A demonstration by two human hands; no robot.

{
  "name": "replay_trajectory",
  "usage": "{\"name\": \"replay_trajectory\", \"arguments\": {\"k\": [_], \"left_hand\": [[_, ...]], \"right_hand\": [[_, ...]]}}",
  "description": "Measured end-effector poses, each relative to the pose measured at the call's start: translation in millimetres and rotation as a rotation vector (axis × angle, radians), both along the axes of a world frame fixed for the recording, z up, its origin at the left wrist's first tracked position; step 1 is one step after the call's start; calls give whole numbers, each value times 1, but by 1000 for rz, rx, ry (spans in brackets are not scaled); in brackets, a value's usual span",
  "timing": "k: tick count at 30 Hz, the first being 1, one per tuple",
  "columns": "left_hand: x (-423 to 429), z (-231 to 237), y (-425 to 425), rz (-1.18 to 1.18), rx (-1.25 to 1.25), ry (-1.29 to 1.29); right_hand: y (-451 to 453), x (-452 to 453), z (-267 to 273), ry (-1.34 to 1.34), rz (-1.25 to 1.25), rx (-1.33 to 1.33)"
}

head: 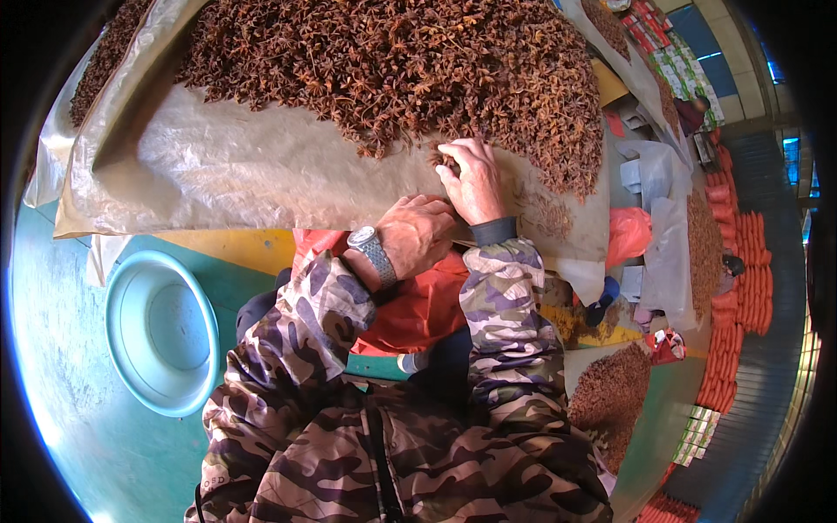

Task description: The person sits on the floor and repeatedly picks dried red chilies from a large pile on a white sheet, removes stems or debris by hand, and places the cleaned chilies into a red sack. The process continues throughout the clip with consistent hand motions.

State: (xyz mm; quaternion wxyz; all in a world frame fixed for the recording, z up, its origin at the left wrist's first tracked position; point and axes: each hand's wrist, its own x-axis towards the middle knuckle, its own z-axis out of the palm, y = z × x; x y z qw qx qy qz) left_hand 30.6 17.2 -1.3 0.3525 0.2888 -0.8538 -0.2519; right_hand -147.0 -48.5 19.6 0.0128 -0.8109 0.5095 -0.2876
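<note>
A wide heap of dried star anise (pixel 392 65) covers the far part of a plastic-lined table (pixel 261 163). My right hand (pixel 476 180) is at the near edge of the heap, its thumb and forefinger pinching a star anise pod (pixel 441 157). Beside it, at the table's front edge, my left hand (pixel 415 229) wears a metal-band wristwatch (pixel 371 247). Its fingers are curled, and whether they hold anything is hidden. Small loose bits (pixel 546 214) lie on the sheet to the right. Below my hands hangs a red-orange plastic sheet or bag (pixel 418 307).
A light-blue plastic basin (pixel 176 333) stands on the green floor to the left. Another star anise pile (pixel 611 399) lies at lower right. Stacked red sacks (pixel 755 274) line the far right, where other people (pixel 692 111) are partly visible. A pink plastic bag (pixel 629 235) sits beside the table.
</note>
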Motion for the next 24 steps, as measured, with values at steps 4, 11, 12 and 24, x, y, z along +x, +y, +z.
{"name": "replay_trajectory", "arguments": {"k": [4, 11, 12, 24], "left_hand": [[6, 5, 2, 2, 28, 35], [14, 10, -5, 98, 33, -4], [13, 10, -8, 120, 37, -13], [16, 0, -36, 552, -2, -24]], "right_hand": [[15, -9, -1, -57, -56, -4], [28, -20, 0, -226, -65, 286], [31, -20, 2, -265, -68, 332], [11, -25, -1, -353, -220, 193]]}}
